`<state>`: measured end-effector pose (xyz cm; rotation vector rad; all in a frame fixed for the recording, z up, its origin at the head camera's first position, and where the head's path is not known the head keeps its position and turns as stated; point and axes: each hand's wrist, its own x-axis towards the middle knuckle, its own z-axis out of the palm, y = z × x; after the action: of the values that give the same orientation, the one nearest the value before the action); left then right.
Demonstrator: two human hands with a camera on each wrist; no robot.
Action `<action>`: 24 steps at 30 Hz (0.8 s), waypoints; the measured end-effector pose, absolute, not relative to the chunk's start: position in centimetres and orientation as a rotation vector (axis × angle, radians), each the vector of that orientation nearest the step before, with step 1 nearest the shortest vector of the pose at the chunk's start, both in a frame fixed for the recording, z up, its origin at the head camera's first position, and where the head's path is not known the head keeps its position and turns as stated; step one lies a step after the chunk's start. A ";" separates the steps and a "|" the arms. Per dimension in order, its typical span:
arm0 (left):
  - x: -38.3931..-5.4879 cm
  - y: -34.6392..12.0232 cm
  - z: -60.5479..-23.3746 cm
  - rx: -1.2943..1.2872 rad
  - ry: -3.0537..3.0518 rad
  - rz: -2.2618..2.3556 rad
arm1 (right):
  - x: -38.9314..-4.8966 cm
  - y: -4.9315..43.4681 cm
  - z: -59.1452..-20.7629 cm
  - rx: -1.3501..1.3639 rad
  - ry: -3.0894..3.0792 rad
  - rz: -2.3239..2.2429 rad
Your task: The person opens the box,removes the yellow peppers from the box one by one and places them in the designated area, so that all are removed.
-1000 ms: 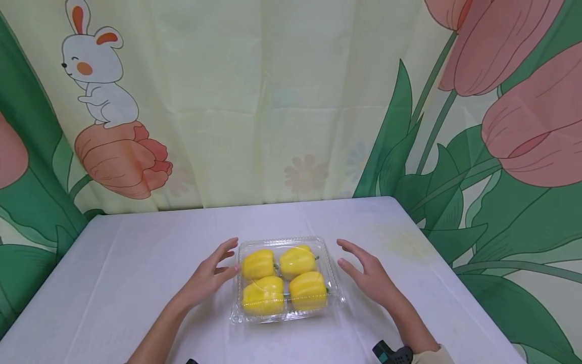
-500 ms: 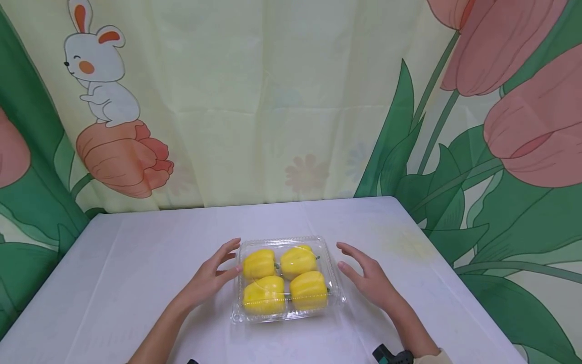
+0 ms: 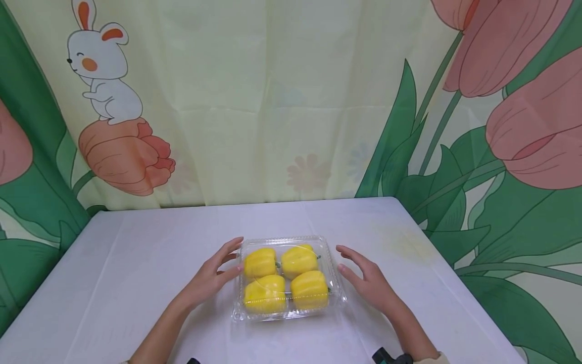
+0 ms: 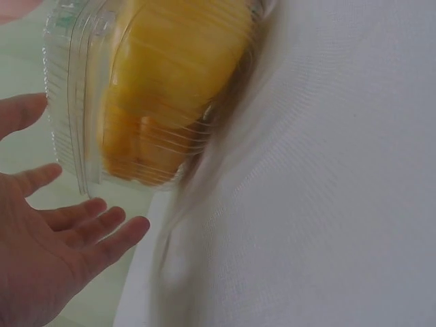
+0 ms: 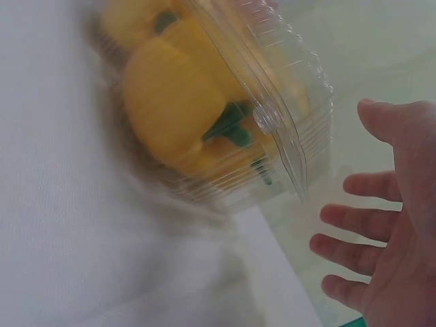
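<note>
A clear plastic clamshell box (image 3: 287,317) with its lid closed rests on the white-covered table. Inside it lie several yellow bell peppers (image 3: 264,294) with green stems, in two rows. My left hand (image 3: 210,279) is at the box's left side, fingers relaxed and spread, thumb tip right at the edge. On the other side my right hand (image 3: 370,283) hovers with loosely bent fingers, a small gap from the box. In the right wrist view, pepper stems (image 5: 231,124) show through the clear wall. Neither hand holds anything.
White cloth (image 3: 136,263) covers the table. Behind it hangs a pale curtain (image 3: 227,101) printed with a rabbit, tulips and leaves. A black wrist device (image 3: 392,356) sits on the right forearm.
The view has shifted slightly, so the printed backdrop sits a little further right. Both hands keep nearly the same places beside the box, which stays put.
</note>
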<state>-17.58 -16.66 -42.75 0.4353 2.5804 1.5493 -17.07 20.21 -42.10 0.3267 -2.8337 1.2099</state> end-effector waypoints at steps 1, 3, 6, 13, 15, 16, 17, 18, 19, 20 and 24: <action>-17.6 -16.6 -42.7 0.429 2.574 1.553 | -17.0 20.2 -42.1 0.324 -2.831 1.210; -17.6 -16.6 -42.7 0.414 2.560 1.556 | -17.0 20.2 -42.1 0.322 -2.825 1.211; -17.6 -16.6 -42.7 0.394 2.537 1.567 | -16.9 20.2 -42.2 0.318 -2.825 1.212; -17.7 -16.4 -42.9 0.360 2.497 1.596 | -16.7 20.1 -42.4 0.312 -2.844 1.232; -17.6 -16.4 -43.0 0.349 2.490 1.599 | -16.7 20.1 -42.4 0.315 -2.846 1.233; -17.6 -16.3 -43.0 0.345 2.484 1.603 | -16.7 20.1 -42.5 0.318 -2.845 1.232; -17.6 -16.3 -43.0 0.341 2.479 1.608 | -16.6 20.1 -42.5 0.317 -2.845 1.232; -17.6 -16.3 -43.0 0.337 2.472 1.614 | -16.6 20.1 -42.6 0.319 -2.844 1.232; -17.6 -16.3 -43.0 0.333 2.460 1.623 | -16.6 20.1 -42.6 0.320 -2.843 1.231; -17.6 -16.2 -43.0 0.330 2.447 1.633 | -16.6 20.1 -42.6 0.320 -2.842 1.231; -17.7 -16.1 -43.0 0.324 2.410 1.658 | -16.5 20.2 -42.7 0.317 -2.847 1.242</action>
<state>-17.68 -16.11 -43.04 0.3238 2.4098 1.6579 -16.53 20.19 -42.67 0.3169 -2.8474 1.2424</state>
